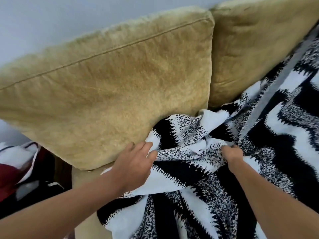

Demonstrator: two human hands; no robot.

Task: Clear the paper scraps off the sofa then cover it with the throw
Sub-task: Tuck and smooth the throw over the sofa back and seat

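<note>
Gripping the zigzag throw (pixel 279 149) on the tan sofa (pixel 120 83): right hand (pixel 232 154) fisted, left hand (pixel 134 163) pinching.

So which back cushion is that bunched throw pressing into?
The left back cushion: the throw dents its lower edge beside the left hand; the right back cushion isn't dented.
</note>
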